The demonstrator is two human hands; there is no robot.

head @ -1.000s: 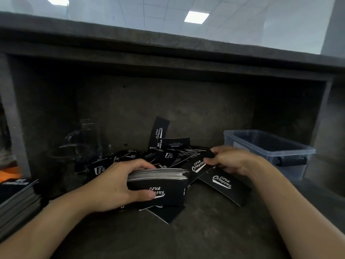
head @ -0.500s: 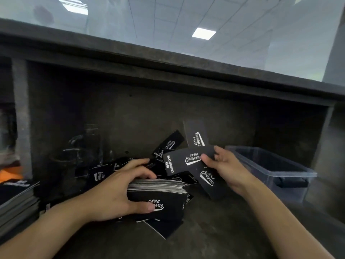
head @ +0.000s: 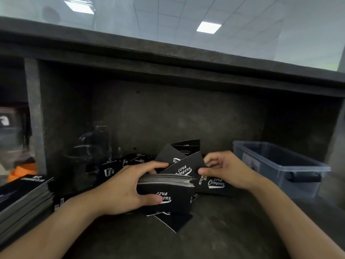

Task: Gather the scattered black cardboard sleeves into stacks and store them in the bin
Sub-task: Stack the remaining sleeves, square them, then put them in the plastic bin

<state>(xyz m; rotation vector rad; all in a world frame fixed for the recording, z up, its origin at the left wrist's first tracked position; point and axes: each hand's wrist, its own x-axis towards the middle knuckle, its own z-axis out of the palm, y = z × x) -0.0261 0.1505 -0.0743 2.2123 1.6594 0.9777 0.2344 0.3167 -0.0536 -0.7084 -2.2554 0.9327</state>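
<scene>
- Dark grey alcove (head: 168,118) under a heavy ledge, with a glass panel (head: 186,19) above it that reflects ceiling lights. The tabletop (head: 214,230) is the same dull grey. Low light, everything black on dark.
- Left hand (head: 127,186) is clamped round a thick stack (head: 164,191) of black sleeves, thumb across the printed front and fingers over the top edge. The stack is held on edge just above the tabletop.
- Right hand (head: 224,169) pinches a loose sleeve (head: 183,168) at its right end, thumb under and fingers curled over — the sleeve is tilted, its lower edge touching the top of the stack.
- My read: the gathering step, mid-way. This sleeve is about to join the stack.
- The next move calls for squaring the sleeve's edges to the stack before the left hand's fingers lift to admit it; a skewed one would fan the stack.
- More scattered sleeves (head: 130,161) lie in a heap behind the hands, and one corner (head: 173,221) pokes out under the stack — plenty left.
- The bin (head: 270,171), translucent plastic, sits at right, near the right hand. I see nothing in it, though its floor is dim.
- Around: a faint glass vessel (head: 93,146) behind the heap, which I judge a knock risk when reaching back. A separate side pile (head: 24,193) of black printed items sits far left, with something orange (head: 20,171) beyond it.
</scene>
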